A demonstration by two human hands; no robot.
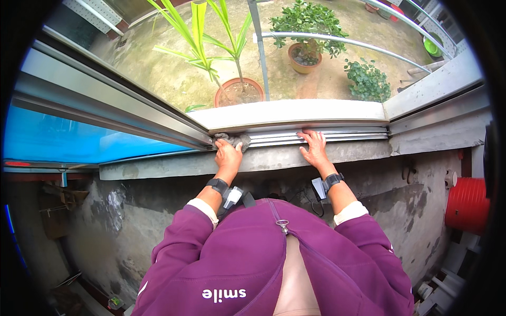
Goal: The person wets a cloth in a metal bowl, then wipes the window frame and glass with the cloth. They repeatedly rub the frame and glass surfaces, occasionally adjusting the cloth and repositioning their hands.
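Note:
A grey cloth (242,140) is bunched at the left end of the metal window track (272,138), close to the edge of the sliding window frame (185,128). My left hand (229,156) grips this cloth and presses it down on the track. Farther right, my right hand (315,148) rests with spread fingertips on the track's rails and holds nothing. Below both hands runs the grey concrete sill (272,157). Each wrist wears a black strap with a small white device.
Beyond the opening stand a potted long-leaved plant (237,55) and a potted bushy plant (308,27). A blue pane (79,134) is on the left. The side window frame (438,94) bounds the right. A red ribbed container (468,205) stands at the lower right.

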